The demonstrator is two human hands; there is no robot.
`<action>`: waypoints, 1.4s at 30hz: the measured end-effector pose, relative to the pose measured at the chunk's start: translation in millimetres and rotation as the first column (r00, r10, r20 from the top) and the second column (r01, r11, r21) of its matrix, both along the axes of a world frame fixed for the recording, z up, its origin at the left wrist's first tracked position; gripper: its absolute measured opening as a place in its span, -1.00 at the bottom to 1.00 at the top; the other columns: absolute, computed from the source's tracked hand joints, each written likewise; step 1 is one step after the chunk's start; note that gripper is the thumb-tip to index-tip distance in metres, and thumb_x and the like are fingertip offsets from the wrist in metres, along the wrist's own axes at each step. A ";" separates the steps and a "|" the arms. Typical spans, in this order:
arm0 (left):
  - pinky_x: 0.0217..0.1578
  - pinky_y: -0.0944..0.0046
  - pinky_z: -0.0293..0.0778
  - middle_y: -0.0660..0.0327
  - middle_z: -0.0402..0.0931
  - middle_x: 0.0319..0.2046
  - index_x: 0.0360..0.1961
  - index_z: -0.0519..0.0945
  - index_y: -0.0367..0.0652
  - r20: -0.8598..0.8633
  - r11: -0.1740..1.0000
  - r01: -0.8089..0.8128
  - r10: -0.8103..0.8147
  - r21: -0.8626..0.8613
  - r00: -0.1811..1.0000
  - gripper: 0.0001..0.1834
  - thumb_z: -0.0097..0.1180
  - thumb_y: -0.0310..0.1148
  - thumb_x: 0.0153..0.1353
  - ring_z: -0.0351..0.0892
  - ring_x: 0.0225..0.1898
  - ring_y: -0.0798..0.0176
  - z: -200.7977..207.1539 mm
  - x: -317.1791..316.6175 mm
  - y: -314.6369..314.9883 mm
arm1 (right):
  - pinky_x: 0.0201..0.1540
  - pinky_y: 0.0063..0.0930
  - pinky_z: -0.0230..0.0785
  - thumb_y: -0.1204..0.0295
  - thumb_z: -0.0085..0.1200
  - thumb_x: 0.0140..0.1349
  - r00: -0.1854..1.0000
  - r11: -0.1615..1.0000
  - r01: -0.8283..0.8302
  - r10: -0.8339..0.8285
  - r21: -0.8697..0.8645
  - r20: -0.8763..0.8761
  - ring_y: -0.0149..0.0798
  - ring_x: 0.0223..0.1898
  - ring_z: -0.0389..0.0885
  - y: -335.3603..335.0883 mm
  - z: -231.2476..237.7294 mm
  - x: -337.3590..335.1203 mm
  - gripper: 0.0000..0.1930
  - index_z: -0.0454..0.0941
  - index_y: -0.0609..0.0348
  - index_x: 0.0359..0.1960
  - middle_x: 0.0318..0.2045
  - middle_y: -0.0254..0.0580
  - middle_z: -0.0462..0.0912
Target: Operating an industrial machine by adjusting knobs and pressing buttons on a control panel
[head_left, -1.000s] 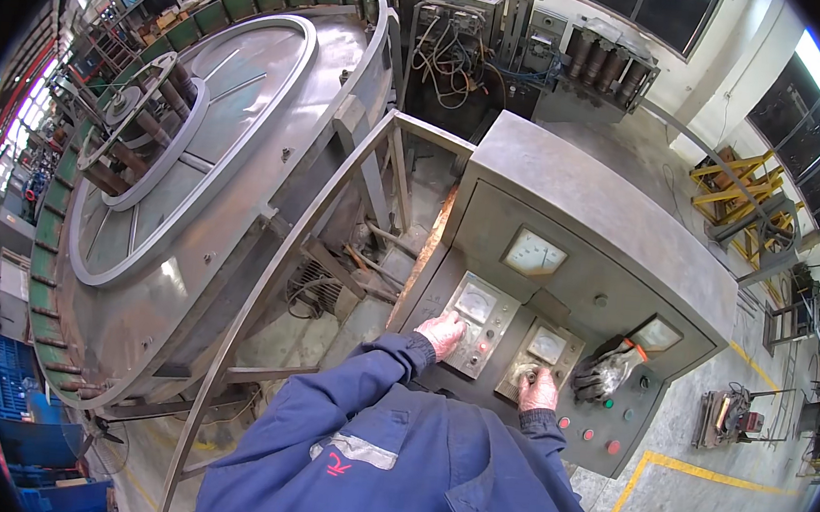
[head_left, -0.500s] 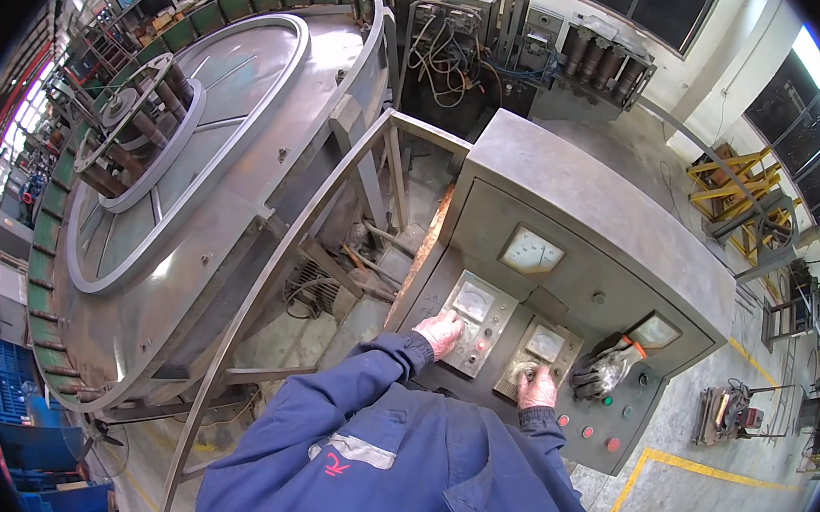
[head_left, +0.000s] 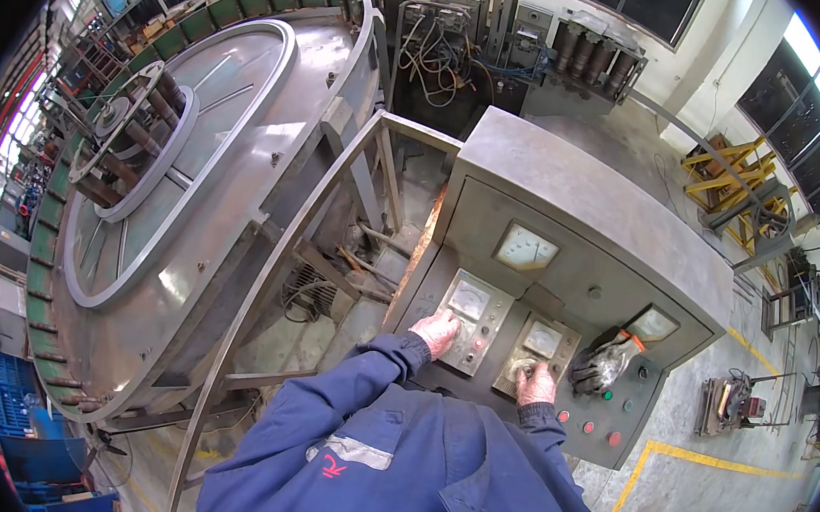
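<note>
Both hands are at the sloped panel of a grey metal control console [head_left: 584,222]. My left hand [head_left: 436,333] has its fingers closed at the left edge of a small control module [head_left: 468,318] with a dial and small knobs. What its fingertips grip is hidden. My right hand [head_left: 536,384] is closed at a round knob [head_left: 521,368] low on the second module [head_left: 543,341]. A pair of dirty grey work gloves [head_left: 601,366] lies on the panel to the right. Above the modules is a white needle meter [head_left: 527,247].
A large round metal machine [head_left: 229,211] with a central ring of posts fills the left, behind a metal frame rail [head_left: 265,292]. Red buttons [head_left: 589,428] sit along the panel's lower right. Yellow stands [head_left: 729,172] are far right; a small cart [head_left: 726,406] stands on the floor.
My hands keep their places on the panel. The bars on the round machine's face have shifted position, so it appears to have turned. The whole view has moved slightly.
</note>
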State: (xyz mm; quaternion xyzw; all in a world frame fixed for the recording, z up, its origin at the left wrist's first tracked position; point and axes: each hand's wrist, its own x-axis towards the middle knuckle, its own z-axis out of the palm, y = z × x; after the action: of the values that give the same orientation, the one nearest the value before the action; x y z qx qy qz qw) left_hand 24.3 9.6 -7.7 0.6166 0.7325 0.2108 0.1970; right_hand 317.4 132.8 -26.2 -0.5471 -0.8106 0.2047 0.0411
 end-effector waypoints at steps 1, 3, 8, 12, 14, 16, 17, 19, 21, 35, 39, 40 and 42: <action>-0.08 -0.13 0.57 -0.02 0.48 -0.12 -0.18 0.53 -0.11 0.000 1.000 0.000 0.000 0.002 1.000 -0.79 0.14 -0.49 0.12 0.60 -0.06 -0.20 -0.4 -0.6 0.0 | -0.03 0.04 0.55 0.16 0.28 0.24 1.000 1.000 0.006 -0.006 -0.013 0.001 0.19 -0.15 0.73 0.2 0.2 -0.7 -0.61 0.54 0.17 -0.06 -0.26 0.16 0.74; -0.08 -0.12 0.57 -0.01 0.48 -0.12 -0.17 0.53 -0.10 0.003 1.000 0.000 -0.001 0.007 1.000 -0.77 0.15 -0.49 0.11 0.59 -0.06 -0.19 -1.1 -0.4 0.0 | -0.02 0.04 0.55 0.16 0.28 0.24 1.000 1.000 0.014 -0.014 -0.024 0.008 0.19 -0.14 0.73 -0.3 2.1 -0.6 -0.60 0.54 0.16 -0.05 -0.25 0.16 0.74; 0.04 -0.07 0.57 0.00 0.48 -0.03 -0.03 0.56 -0.11 0.025 0.995 0.022 -0.020 -0.094 0.999 -0.64 0.17 -0.46 0.10 0.58 0.04 -0.17 0.9 -2.5 0.9 | -0.04 0.04 0.53 0.16 0.28 0.26 1.000 1.000 -0.001 0.001 -0.027 0.006 0.23 -0.13 0.70 0.0 5.0 0.0 -0.59 0.53 0.23 -0.07 -0.27 0.24 0.71; -0.07 -0.11 0.57 -0.01 0.46 -0.09 -0.16 0.51 -0.09 0.027 1.000 0.014 -0.014 -0.004 1.000 -0.74 0.17 -0.50 0.08 0.60 -0.05 -0.20 -1.5 -1.5 -0.5 | -0.04 0.03 0.53 0.15 0.28 0.26 1.000 1.000 -0.010 0.010 -0.020 -0.018 0.23 -0.13 0.70 -1.0 7.7 -1.2 -0.59 0.53 0.24 -0.07 -0.27 0.24 0.71; -0.07 -0.12 0.57 -0.02 0.46 -0.08 -0.16 0.51 -0.10 0.013 1.000 0.011 -0.011 -0.002 1.000 -0.75 0.16 -0.50 0.09 0.60 -0.06 -0.21 -1.2 -0.7 -1.0 | -0.04 0.03 0.53 0.15 0.28 0.26 1.000 1.000 -0.010 0.010 -0.022 -0.020 0.22 -0.13 0.70 -1.1 9.4 -1.7 -0.59 0.53 0.24 -0.07 -0.28 0.24 0.71; -0.07 -0.13 0.57 -0.03 0.46 -0.08 -0.16 0.51 -0.10 0.006 1.000 0.012 -0.012 -0.009 1.000 -0.75 0.15 -0.50 0.10 0.60 -0.07 -0.22 -0.3 -0.7 -0.6 | -0.04 0.03 0.53 0.15 0.28 0.26 1.000 0.999 0.001 0.000 -0.032 0.010 0.22 -0.13 0.70 -0.1 8.8 -2.6 -0.58 0.53 0.24 -0.07 -0.27 0.23 0.71; -0.07 -0.13 0.57 -0.04 0.46 -0.08 -0.16 0.52 -0.10 0.004 1.000 0.015 -0.015 -0.017 1.000 -0.76 0.14 -0.50 0.11 0.61 -0.07 -0.22 -0.6 -1.1 -0.3 | -0.04 0.03 0.53 0.15 0.28 0.26 1.000 0.999 0.005 -0.004 -0.037 0.025 0.22 -0.13 0.70 0.3 8.2 -2.8 -0.58 0.53 0.24 -0.07 -0.27 0.22 0.71; -0.07 -0.13 0.58 -0.05 0.45 -0.08 -0.15 0.52 -0.10 0.001 1.000 0.017 -0.017 -0.024 1.000 -0.76 0.13 -0.50 0.11 0.61 -0.08 -0.22 -1.3 -1.4 0.1 | -0.04 0.03 0.53 0.15 0.28 0.26 1.000 0.999 0.009 -0.008 -0.032 0.018 0.22 -0.13 0.70 0.2 7.0 -3.0 -0.58 0.53 0.23 -0.07 -0.27 0.22 0.72; -0.06 -0.13 0.58 -0.05 0.45 -0.08 -0.15 0.53 -0.10 0.000 1.000 0.017 -0.017 -0.023 1.000 -0.76 0.13 -0.50 0.12 0.61 -0.08 -0.22 -1.8 -1.3 0.1 | -0.04 0.03 0.53 0.15 0.28 0.26 1.000 0.999 0.010 -0.010 -0.031 0.011 0.21 -0.13 0.70 -0.1 6.9 -3.2 -0.58 0.53 0.23 -0.06 -0.26 0.22 0.72; -0.02 -0.09 0.58 0.00 0.45 -0.09 -0.09 0.54 -0.12 0.009 1.000 0.011 -0.011 -0.014 1.000 -0.69 0.23 -0.42 0.10 0.58 0.00 -0.15 0.6 -2.9 -3.5 | -0.08 0.04 0.55 0.28 0.24 0.25 0.994 0.994 -0.094 0.097 0.063 -0.049 0.19 -0.17 0.72 -0.9 -3.5 3.4 -0.68 0.54 0.08 -0.02 -0.26 0.14 0.73; -0.02 -0.09 0.59 0.00 0.46 -0.09 -0.10 0.54 -0.15 -0.010 1.000 0.016 -0.016 0.000 1.000 -0.69 0.23 -0.42 0.09 0.58 -0.01 -0.15 1.6 -2.1 -3.4 | -0.08 0.04 0.54 0.29 0.24 0.25 0.994 0.994 -0.082 0.086 0.070 -0.062 0.19 -0.16 0.72 -1.0 -7.2 4.4 -0.68 0.55 0.10 -0.02 -0.25 0.14 0.73; -0.02 -0.09 0.59 0.00 0.46 -0.10 -0.10 0.54 -0.15 -0.012 1.000 0.015 -0.015 0.000 1.000 -0.69 0.22 -0.43 0.10 0.58 -0.01 -0.15 2.1 -1.8 -3.2 | -0.08 0.03 0.54 0.29 0.24 0.25 0.994 0.995 -0.077 0.081 0.065 -0.067 0.19 -0.16 0.72 -1.3 -7.0 4.1 -0.69 0.55 0.10 -0.02 -0.25 0.14 0.73; -0.03 -0.10 0.59 0.00 0.47 -0.11 -0.11 0.54 -0.16 -0.017 1.000 0.012 -0.012 0.001 1.000 -0.71 0.21 -0.43 0.10 0.58 -0.02 -0.15 3.0 -1.1 -2.8 | -0.07 0.03 0.55 0.30 0.25 0.25 0.995 0.996 -0.069 0.073 0.062 -0.073 0.19 -0.15 0.72 -1.5 -6.9 3.6 -0.69 0.55 0.11 -0.02 -0.25 0.14 0.73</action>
State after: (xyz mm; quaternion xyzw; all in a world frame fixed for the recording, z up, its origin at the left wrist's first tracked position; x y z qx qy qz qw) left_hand 23.2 6.8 -4.7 0.6227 0.7304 0.2047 0.1919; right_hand 321.0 131.3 -33.1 -0.5083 -0.8332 0.2021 0.0804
